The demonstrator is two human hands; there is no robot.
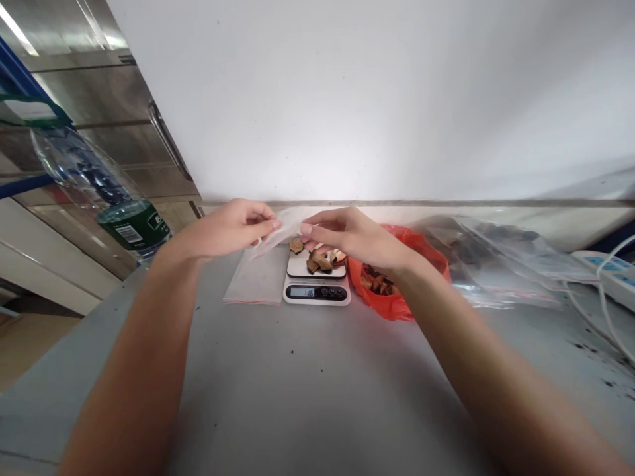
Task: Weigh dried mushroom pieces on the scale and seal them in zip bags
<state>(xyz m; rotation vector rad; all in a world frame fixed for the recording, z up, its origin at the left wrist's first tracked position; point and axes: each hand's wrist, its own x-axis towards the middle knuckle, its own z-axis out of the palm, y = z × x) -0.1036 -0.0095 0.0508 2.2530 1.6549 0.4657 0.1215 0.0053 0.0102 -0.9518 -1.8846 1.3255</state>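
Observation:
My left hand [238, 228] pinches one side of a thin clear plastic bag [285, 228] between thumb and fingers. On the bag's other side, my right hand [347, 235] is closed with thumb and fingertips at its edge. Both hands hold the bag above a small white digital scale [317, 295], whose display is lit. Several brown dried slices [320, 263] lie on the scale's plate, partly hidden by my right hand. More flat clear bags [253, 281] lie left of the scale. Under my right forearm stands an open red plastic bag [391, 307] with dried pieces [380, 284] inside.
Large clear bags [496, 264] with dark contents lie on the right of the grey table [297, 396]. A white device [610, 277] with a cable sits at the far right. A large plastic bottle [131, 225] with a green label is at left. A white wall [372, 99] rises behind.

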